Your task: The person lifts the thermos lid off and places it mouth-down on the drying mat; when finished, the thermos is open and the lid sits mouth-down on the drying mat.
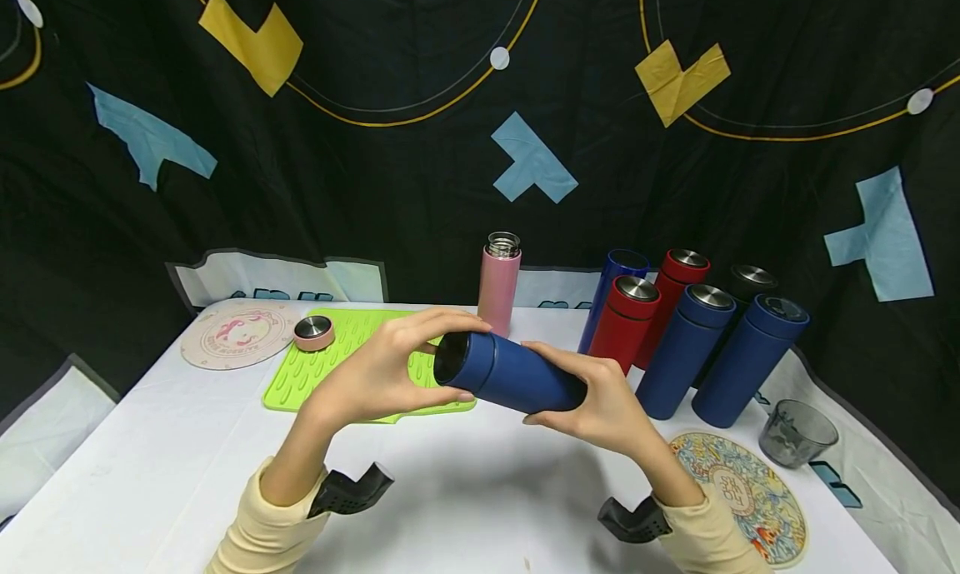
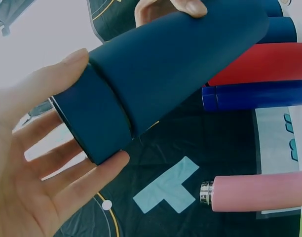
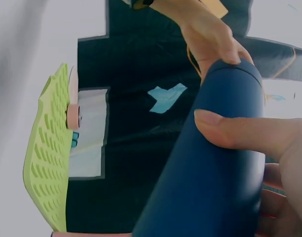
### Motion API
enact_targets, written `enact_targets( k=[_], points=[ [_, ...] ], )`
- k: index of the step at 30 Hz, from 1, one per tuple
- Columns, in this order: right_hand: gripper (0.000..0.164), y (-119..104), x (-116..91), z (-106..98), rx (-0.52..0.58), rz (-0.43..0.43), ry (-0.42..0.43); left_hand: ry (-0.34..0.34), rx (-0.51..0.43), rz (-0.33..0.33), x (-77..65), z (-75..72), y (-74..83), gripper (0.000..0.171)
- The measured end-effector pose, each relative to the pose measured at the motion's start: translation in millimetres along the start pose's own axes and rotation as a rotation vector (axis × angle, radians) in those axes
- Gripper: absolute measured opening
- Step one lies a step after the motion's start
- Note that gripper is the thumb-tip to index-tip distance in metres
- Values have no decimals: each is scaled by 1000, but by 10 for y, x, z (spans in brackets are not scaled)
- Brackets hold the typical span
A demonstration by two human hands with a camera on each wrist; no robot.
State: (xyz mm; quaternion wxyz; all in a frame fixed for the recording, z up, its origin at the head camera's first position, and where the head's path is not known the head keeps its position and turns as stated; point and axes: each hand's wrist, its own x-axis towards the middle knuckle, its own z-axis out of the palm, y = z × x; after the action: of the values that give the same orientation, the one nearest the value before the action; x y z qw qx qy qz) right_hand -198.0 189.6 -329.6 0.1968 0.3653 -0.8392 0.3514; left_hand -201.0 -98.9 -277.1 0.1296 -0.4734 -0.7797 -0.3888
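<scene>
A dark blue thermos bottle (image 1: 528,376) is held nearly level above the table between both hands, its capped end toward the left. My left hand (image 1: 371,372) holds the blue lid (image 2: 94,116) between thumb and fingers, and a thin seam shows between lid and body. My right hand (image 1: 603,401) grips the body near its base, the thumb lying along the side in the right wrist view. Behind the hands stands a pink bottle (image 1: 498,289) with its steel neck uncovered. A pink lid with a silver top (image 1: 313,333) sits at the left, on the corner of a green mat (image 1: 300,382).
Several capped bottles stand at the right, including a red bottle (image 1: 624,324) and a blue bottle (image 1: 684,353). Near the right edge are a grey glass (image 1: 797,434) and a round patterned mat (image 1: 776,503). A round pink mat (image 1: 217,353) lies back left. Dark cloth hangs behind.
</scene>
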Motion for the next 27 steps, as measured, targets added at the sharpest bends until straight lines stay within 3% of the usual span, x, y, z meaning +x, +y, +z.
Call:
enact_targets(
  k=[7, 11, 23, 27],
  points=[
    [85, -29, 9, 51, -169, -134, 132, 48, -20, -106, 1, 14, -1, 70],
    [86, -25, 5, 54, -209, -149, 143, 36, 2, -135, -2, 17, -13, 71],
    [79, 21, 7, -50, 20, 37, -40, -37, 9, -23, -14, -16, -4, 76],
    [78, 21, 6, -57, 41, 52, -60, -46, 21, 1, -13, -16, -5, 74]
  ],
)
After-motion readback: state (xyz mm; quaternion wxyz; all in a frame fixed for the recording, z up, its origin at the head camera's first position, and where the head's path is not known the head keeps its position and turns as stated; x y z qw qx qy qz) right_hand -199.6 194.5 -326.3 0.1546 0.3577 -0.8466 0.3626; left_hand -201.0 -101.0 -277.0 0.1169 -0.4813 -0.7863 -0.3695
